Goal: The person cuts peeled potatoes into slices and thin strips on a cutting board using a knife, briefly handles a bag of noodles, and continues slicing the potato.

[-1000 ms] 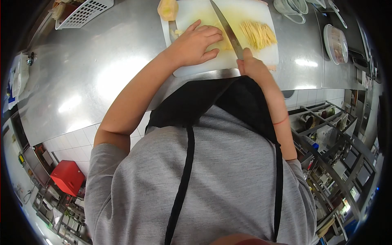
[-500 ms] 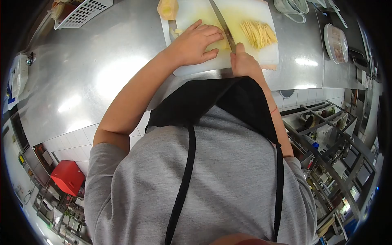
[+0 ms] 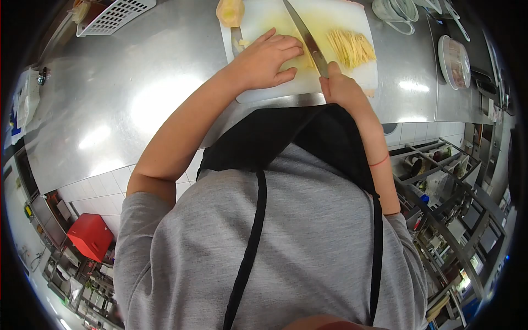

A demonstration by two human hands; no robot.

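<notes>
A large knife (image 3: 306, 34) slants over the white cutting board (image 3: 256, 97), its handle in my right hand (image 3: 344, 88). My left hand (image 3: 267, 60) rests on the board left of the blade, palm down, its fingertips bent toward the knife and its thumb apart. Yellow food shows between those fingertips and the blade; most of it is hidden. To the right of the knife lies a pile of thin yellow strips (image 3: 351, 48). A peeled yellow piece (image 3: 230, 13) sits at the board's upper left, above a second blade (image 3: 236, 39) that my left hand partly covers.
The board lies on a steel counter (image 3: 121, 82). A white perforated basket (image 3: 118, 16) stands at the upper left. Glass jugs (image 3: 397, 12) are at the upper right, with a lidded container (image 3: 454, 62) farther right. Below stand a red box (image 3: 91, 237) and a metal rack (image 3: 440, 187).
My right hand has moved with the knife, first up and left, then back down and to the right. My left hand stays in nearly the same place on the board.
</notes>
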